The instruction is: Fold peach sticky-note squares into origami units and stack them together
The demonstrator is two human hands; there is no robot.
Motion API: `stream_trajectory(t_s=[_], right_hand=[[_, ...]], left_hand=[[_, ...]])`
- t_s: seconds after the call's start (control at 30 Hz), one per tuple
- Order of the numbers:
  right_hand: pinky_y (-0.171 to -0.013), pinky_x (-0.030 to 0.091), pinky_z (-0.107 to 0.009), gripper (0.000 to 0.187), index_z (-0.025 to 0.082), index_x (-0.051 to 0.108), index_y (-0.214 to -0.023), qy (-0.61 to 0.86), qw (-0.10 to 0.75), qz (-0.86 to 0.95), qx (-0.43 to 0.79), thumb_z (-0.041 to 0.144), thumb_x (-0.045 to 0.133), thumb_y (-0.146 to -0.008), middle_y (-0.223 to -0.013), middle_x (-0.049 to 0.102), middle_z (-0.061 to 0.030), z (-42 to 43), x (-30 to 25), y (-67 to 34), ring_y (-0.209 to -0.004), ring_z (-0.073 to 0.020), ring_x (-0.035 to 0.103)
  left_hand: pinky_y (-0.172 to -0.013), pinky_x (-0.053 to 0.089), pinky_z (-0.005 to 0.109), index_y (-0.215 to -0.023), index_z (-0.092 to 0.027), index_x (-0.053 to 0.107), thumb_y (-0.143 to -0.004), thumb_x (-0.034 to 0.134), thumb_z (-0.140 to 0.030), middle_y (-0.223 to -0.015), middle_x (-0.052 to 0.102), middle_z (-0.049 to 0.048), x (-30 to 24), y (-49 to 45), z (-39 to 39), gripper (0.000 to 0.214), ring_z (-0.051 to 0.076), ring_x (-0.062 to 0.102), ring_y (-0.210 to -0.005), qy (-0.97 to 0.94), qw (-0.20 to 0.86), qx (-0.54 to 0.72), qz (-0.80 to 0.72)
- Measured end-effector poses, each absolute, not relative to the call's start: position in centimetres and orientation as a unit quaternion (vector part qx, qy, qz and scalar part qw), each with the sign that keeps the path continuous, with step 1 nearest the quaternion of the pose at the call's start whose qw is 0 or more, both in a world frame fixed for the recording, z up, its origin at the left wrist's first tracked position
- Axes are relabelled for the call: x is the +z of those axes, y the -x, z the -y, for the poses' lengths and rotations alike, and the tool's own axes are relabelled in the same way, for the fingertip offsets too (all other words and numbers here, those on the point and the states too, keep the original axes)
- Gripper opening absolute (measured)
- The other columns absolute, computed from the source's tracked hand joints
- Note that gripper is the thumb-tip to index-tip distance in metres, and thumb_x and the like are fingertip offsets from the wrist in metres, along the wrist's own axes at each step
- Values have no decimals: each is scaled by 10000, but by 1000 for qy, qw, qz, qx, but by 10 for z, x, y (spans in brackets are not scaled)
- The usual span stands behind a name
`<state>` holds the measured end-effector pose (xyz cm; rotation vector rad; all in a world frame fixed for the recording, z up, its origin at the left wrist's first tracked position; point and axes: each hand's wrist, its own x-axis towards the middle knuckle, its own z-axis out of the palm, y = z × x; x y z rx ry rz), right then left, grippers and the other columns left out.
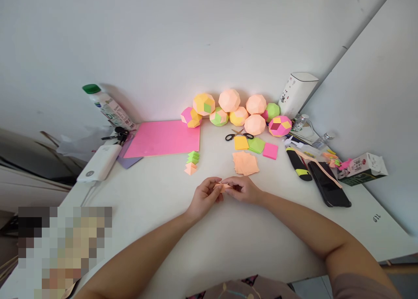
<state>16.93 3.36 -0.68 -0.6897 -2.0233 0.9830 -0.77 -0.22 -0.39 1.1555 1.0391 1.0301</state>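
fingertips of the left hand (205,195) and right hand (243,189) pinch a small peach paper piece (224,186) at frame centre (light, flimsy, probably best held by its edges).

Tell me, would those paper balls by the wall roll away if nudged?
Probably very light: the paper balls look folded from thin sheets. Their flat facets likely stop them rolling far. A hard squeeze would probably crush them.

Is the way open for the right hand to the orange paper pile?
Probably yes: bare table lies between the right hand and the orange paper pile, though it and the left hand pinch a small orange piece.
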Motion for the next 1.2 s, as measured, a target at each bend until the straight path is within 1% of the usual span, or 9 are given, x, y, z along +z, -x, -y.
stream_trajectory(t_s=[0.07, 0.23, 0.3, 0.4, 0.53, 0.73, 0.87, 1.03, 1.2], right_hand=[[-506, 415, -219, 202, 147, 611, -1013, 266, 373, 796, 395, 237, 511, -862, -604, 543, 14, -33, -6, -170, -519, -92, 467], [-454, 389, -200, 197, 152, 598, -1010, 265, 377, 791, 402, 254, 511, -865, -575, 502, 30, -31, -8, -170, -482, -84, 446], [-459, 397, -201, 211, 156, 586, -1039, 259, 381, 801, 384, 228, 502, -859, -602, 523, 19, -30, -9, -171, -496, -88, 454], [-480, 419, -211, 290, 167, 553, -1104, 232, 384, 828, 336, 157, 488, -821, -679, 556, -6, -30, -10, -173, -529, -95, 466], [-464, 425, -211, 431, 183, 495, -1166, 192, 385, 863, 263, 72, 456, -752, -910, 580, -68, -30, -11, -172, -555, -91, 478], [-597, 490, -242, 222, 171, 560, -1000, 175, 404, 893, 98, 71, 453, -833, -936, 598, -88, -30, -12, -170, -737, -132, 579], [-565, 467, -234, 169, 164, 595, -868, 176, 392, 902, 34, 83, 447, -868, -818, 607, -56, -27, -12, -169, -643, -112, 556], [-526, 454, -225, 165, 160, 602, -877, 166, 403, 900, 19, 80, 458, -866, -782, 640, -46, -27, -10, -168, -609, -107, 559], [-552, 482, -230, 191, 146, 606, -925, 160, 403, 900, 41, 82, 439, -859, -852, 658, -76, -29, -13, -169, -682, -122, 609]], left_hand=[[-531, 449, 246, -1003, -179, 532, -788, 603, -437, -651, 604, -20, -2, 7, 2, 343, 111, 550, -552, -498, 598, 435, -453], [-516, 405, 223, -735, -155, 561, -816, 560, -455, -550, 547, -27, 0, 10, 0, 311, 94, 500, -516, -514, 607, 402, -454], [-504, 395, 218, -717, -155, 551, -817, 559, -455, -553, 548, -28, 0, 12, -1, 316, 91, 494, -500, -501, 621, 406, -446], [-469, 387, 215, -713, -157, 547, -810, 567, -453, -548, 547, -30, -1, 14, -3, 312, 89, 483, -464, -474, 645, 411, -437], [-445, 384, 211, -670, -163, 529, -798, 579, -450, -497, 527, -38, -1, 15, -3, 319, 87, 465, -433, -451, 663, 405, -439], [-428, 398, 203, -663, -157, 546, -781, 590, -459, -483, 520, -37, 0, 15, -3, 327, 89, 466, -439, -478, 651, 378, -453], [-400, 374, 195, -678, -155, 566, -795, 565, -468, -465, 524, -42, 2, 15, -2, 334, 79, 448, -392, -500, 628, 355, -480], [-388, 329, 183, -686, -149, 582, -793, 572, -457, -430, 505, -55, 4, 14, -1, 326, 63, 420, -355, -525, 597, 348, -496], [-432, 396, 203, -705, -153, 583, -775, 599, -455, -463, 555, -34, 1, 11, 0, 310, 95, 506, -412, -505, 589, 366, -514]])
